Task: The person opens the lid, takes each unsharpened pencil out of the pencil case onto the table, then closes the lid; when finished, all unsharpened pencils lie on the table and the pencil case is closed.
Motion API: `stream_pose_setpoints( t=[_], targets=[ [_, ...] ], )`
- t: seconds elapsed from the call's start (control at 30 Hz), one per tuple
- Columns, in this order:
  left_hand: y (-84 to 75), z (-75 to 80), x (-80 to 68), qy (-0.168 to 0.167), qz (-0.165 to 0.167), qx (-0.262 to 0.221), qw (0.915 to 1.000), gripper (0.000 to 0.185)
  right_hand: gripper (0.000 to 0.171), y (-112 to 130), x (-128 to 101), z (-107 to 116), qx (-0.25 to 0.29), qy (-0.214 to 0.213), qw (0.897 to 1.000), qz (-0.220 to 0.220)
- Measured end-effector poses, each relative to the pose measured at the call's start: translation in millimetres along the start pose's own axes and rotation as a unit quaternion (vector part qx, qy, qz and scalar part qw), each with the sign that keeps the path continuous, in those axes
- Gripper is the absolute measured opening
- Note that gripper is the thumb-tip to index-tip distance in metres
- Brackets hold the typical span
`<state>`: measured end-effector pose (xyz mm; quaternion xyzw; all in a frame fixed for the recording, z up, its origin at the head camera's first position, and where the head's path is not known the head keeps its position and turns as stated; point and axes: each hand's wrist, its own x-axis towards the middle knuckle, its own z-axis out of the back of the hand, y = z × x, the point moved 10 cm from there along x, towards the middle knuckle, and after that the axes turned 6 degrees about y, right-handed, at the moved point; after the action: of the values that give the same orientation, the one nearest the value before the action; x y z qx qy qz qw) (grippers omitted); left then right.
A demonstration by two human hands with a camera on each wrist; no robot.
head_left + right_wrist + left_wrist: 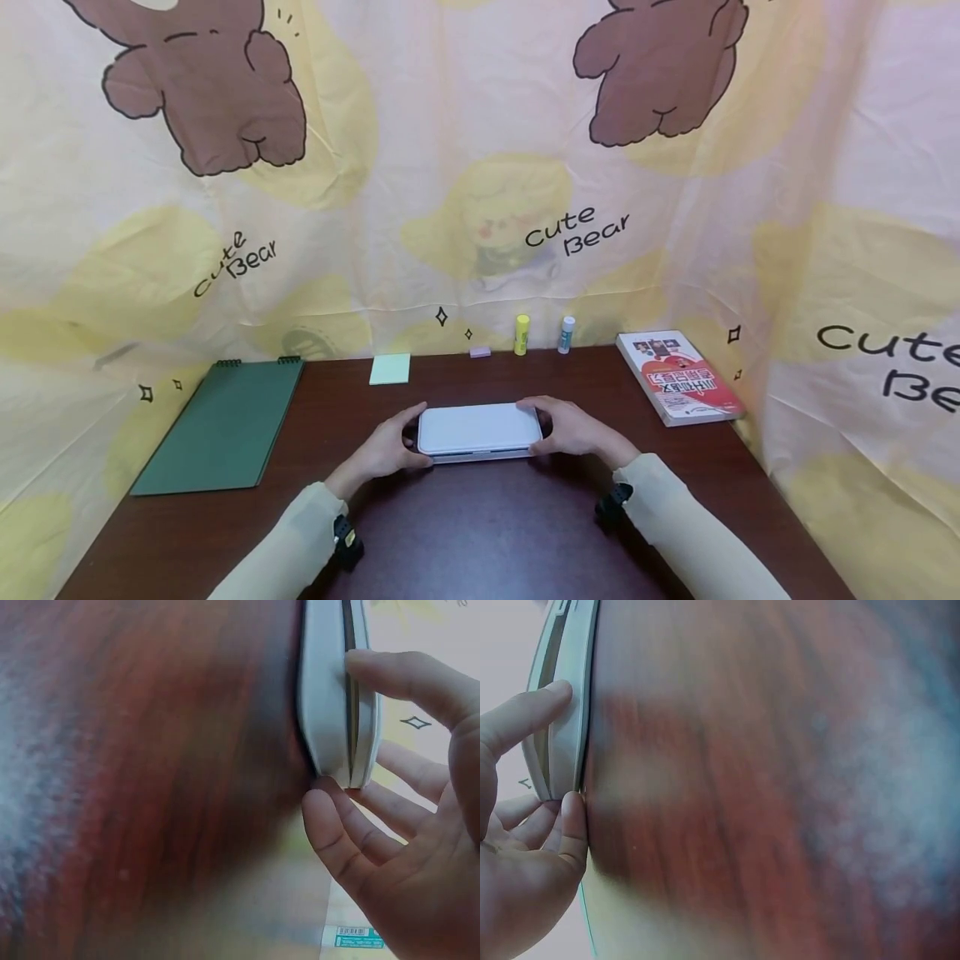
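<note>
A flat white pencil case (480,427) with rounded corners lies lengthwise across the middle of the dark wooden table. My left hand (385,443) grips its left end, and my right hand (573,429) grips the right end. In the left wrist view the thumb (536,712) presses the front side of the case (570,727), while the other fingers bend around the end. The right wrist view shows the right thumb (390,673) at the dark seam between lid and base. Its other fingers curl behind and under the case's end. The inside of the case is hidden.
To the left lies a green spiral pad (225,429). Along the back are pale green sticky notes (390,369), a small pink block (480,352), a yellow glue stick (522,335) and a white-capped blue stick (566,335). A red-and-white book (678,379) lies at the right edge.
</note>
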<state>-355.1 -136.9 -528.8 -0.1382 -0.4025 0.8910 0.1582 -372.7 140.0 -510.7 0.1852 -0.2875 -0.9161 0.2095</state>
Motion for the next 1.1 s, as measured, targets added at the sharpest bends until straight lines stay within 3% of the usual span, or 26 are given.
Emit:
stream_pose_setpoints(
  t=[0.73, 1.1],
  targets=[
    [0.0, 5.4, -1.4, -0.002, 0.012, -0.01, 0.9999, 0.099, 0.05, -4.9, -2.1, 25.4, 0.035, -0.01, 0.999, 0.014],
    [0.9, 6.4, -2.2, -0.014, 0.003, -0.071, 0.9973, 0.099, 0.041, -16.4, 4.4, 37.1, 0.069, -0.043, 0.996, -0.021]
  ],
)
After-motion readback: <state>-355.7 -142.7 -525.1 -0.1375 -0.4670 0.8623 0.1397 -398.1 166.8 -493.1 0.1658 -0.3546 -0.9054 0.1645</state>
